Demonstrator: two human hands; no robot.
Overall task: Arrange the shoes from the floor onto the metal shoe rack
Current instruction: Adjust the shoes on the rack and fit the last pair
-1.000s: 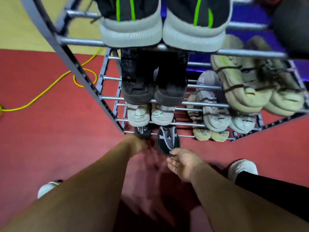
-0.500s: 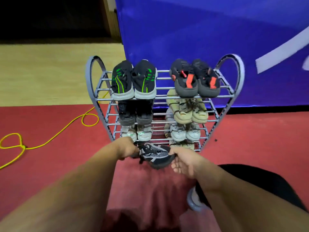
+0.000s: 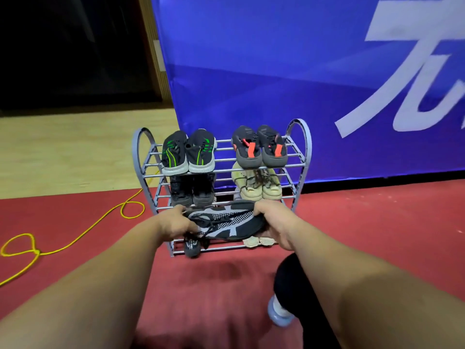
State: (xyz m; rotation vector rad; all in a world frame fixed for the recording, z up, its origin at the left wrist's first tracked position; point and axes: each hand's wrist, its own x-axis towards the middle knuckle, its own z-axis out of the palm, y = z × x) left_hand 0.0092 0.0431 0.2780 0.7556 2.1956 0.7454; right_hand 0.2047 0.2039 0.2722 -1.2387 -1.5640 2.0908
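A black shoe with grey stripes and white dots (image 3: pixel 226 221) lies sideways in the air in front of the metal shoe rack (image 3: pixel 299 157). My left hand (image 3: pixel 176 222) grips its heel end and my right hand (image 3: pixel 273 224) grips its toe end. Its mate (image 3: pixel 192 245) sits on the rack's lowest tier, toe toward me. The top tier holds a black pair with green stripes (image 3: pixel 188 153) and a dark pair with orange tabs (image 3: pixel 259 147). Below these are a black pair (image 3: pixel 192 191) and a pale yellow pair (image 3: pixel 259 185). The toes of a beige pair (image 3: pixel 258 241) show at the bottom right.
The rack stands on a red floor (image 3: pixel 377 222) against a blue banner (image 3: pixel 276 71). A yellow cable (image 3: pixel 75 241) loops across the floor to the left. My black trouser leg (image 3: pixel 299 293) and white shoe (image 3: pixel 278 314) are at the lower right. Wooden flooring (image 3: pixel 63 152) lies behind left.
The view has pulled back from the rack. The shoe was lifted off the lowest tier, turned sideways and raised, now with both hands on it.
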